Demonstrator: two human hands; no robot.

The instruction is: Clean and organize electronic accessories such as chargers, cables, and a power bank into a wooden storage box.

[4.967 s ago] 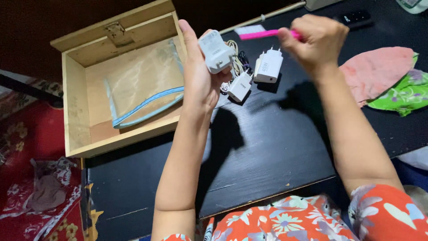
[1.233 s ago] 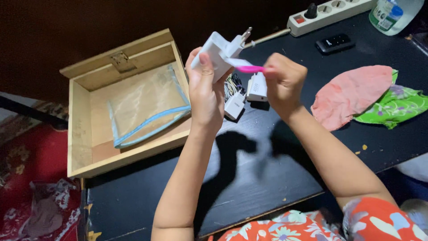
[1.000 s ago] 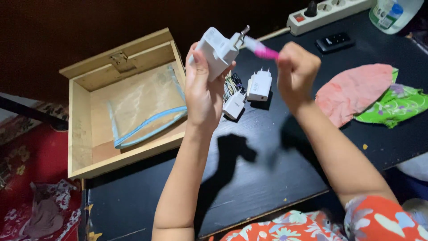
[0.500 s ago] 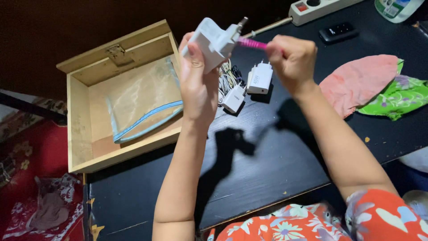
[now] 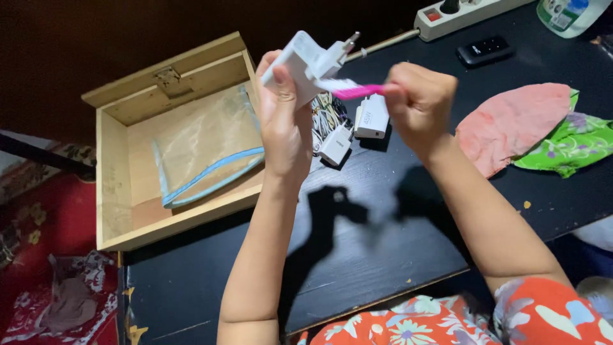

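Compared with half a second ago, the pink-handled brush with white bristles (image 5: 351,89) has dropped from the metal pins to the flank of the white plastic plug-in charger block (image 5: 305,62), and both hands sit slightly lower in view.

I take the open wooden box (image 5: 115,185) as landmark. To its right and raised above the black painted tabletop (image 5: 383,230), my left hand (image 5: 284,124) is closed around the charger block, thumb across its face, pins pointing up and away from the box. Further right of the box, my right hand (image 5: 421,105) is clenched on the brush handle, bristles touching the charger. Inside the box lies a clear zip pouch with blue edging (image 5: 204,153). Just beyond the box's right wall, two smaller white chargers (image 5: 357,124) rest on the table beside a tangle of cables (image 5: 325,115). Well right of the box lie a pink cloth (image 5: 511,124) and a green patterned cloth (image 5: 568,144).

Risk, as I judge it: the charger is pinched high in the fingers, so a hard brush stroke could twist it loose and drop it onto the table; bristles could also snag on the pins.
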